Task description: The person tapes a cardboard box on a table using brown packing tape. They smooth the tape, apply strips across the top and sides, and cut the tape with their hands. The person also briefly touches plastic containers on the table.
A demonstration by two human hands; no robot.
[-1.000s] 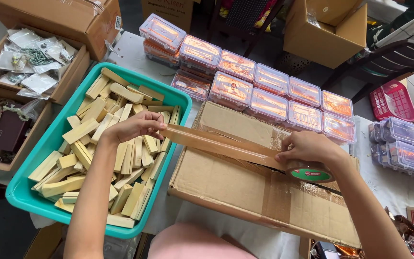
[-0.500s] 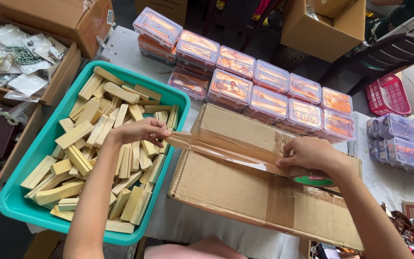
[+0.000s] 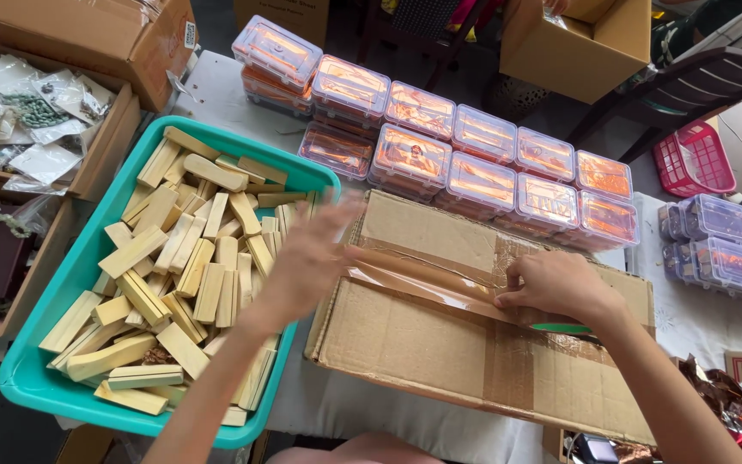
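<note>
- The left hand (image 3: 307, 258) hovered blurred at the left end of the cardboard box (image 3: 440, 344), fingers spread and its grip open, holding nothing that could be made out.
- The right hand (image 3: 560, 288) pressed down on the box's top seam, its grip closed on the tape roll (image 3: 560, 327), whose green rim showed just under the palm.
- A strip of clear brown tape (image 3: 422, 279) lay stretched along the seam between the two hands, reaching from the roll toward the left edge of the box.
- The box sat flat on the table (image 3: 216, 86), flaps closed, just beside the teal tub (image 3: 19, 378) heaped with pale wooden blocks (image 3: 182, 258).
- Rows of clear lidded containers (image 3: 474, 163) stood behind the box, touching its far edge.
- To do this well, I judged the tape should have been kept taut and centred over the gap between the flaps, then smoothed from the roll outward with a flat palm so no bubble or crease formed.
- The free end should have wrapped over the left edge of the box; a slack pull risked the strip folding onto itself.
</note>
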